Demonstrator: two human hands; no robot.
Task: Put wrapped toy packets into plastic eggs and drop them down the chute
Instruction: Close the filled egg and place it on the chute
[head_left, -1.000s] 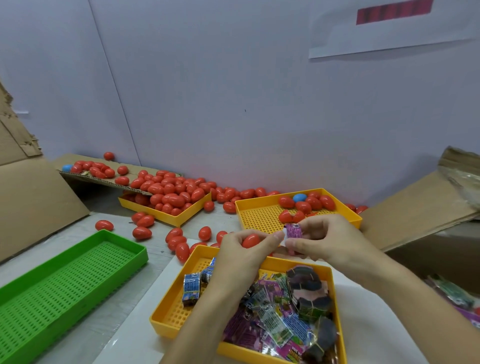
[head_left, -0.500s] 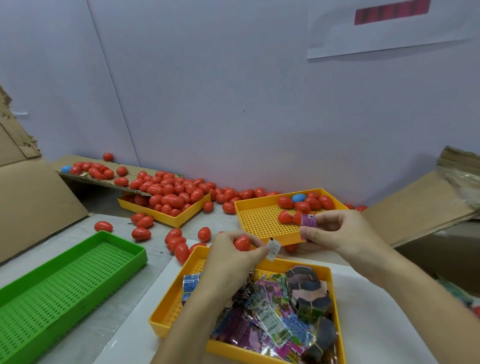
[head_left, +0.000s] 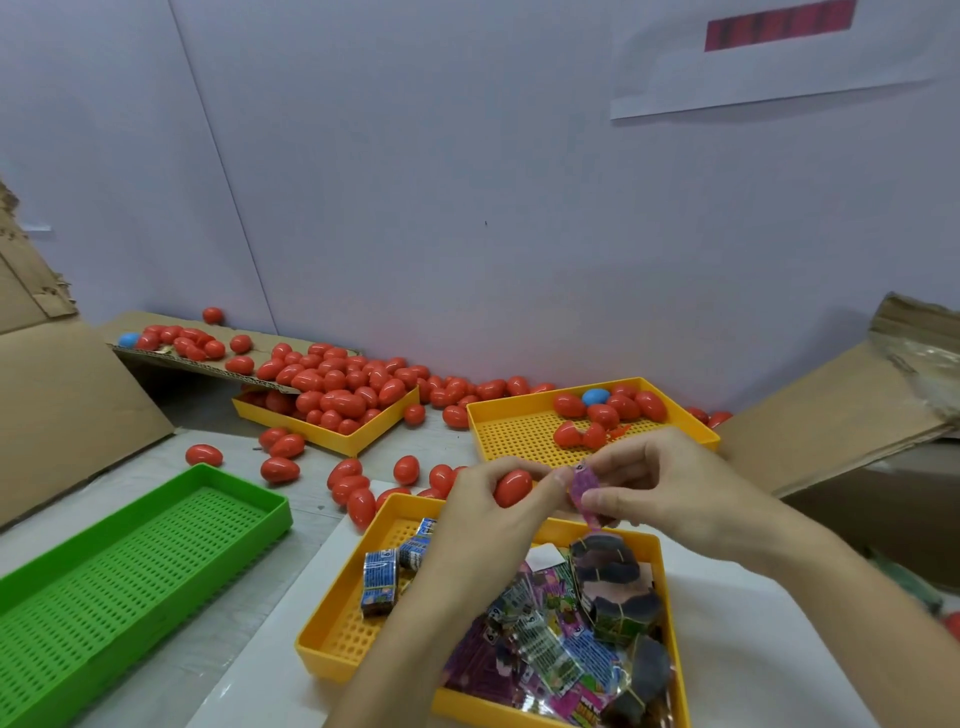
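Red egg (head_left: 511, 487) — purple packet (head_left: 583, 486) alongside

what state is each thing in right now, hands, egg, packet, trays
left hand: grips a red egg
red egg: closed as far as shows
right hand: pinches a purple packet
purple packet: wrapped, beside the egg, not inside
near yellow tray: part full of packets
far right yellow tray: few eggs, one blue
far left yellow tray: heaped with red eggs
green tray: nothing visible inside
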